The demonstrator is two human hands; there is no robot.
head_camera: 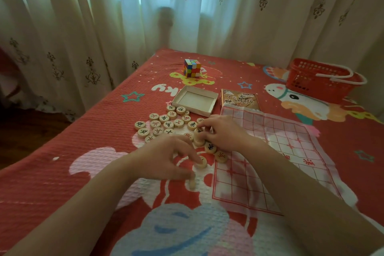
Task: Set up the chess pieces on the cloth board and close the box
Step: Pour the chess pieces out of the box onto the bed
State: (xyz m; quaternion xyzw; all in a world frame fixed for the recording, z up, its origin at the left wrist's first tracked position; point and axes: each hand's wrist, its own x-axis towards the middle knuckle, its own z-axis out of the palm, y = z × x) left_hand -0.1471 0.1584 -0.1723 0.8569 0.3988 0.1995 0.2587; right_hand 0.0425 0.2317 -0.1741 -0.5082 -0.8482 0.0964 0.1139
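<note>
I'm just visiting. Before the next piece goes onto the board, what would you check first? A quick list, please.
1. Cloth board spread out: ok, though creased.
2. Box tray emptied: ok.
3. Lid nearby: ok, beside the tray.
4. Loose pieces face up: ok for those visible.
5. Right hand gripping stacked pieces: ok.
6. Left hand holding a piece: cannot tell, blurred.

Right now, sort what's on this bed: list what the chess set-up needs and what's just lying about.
For the job: chess pieces, cloth board, open box tray, box lid.
Lying about: puzzle cube, red basket, both farther back.
</note>
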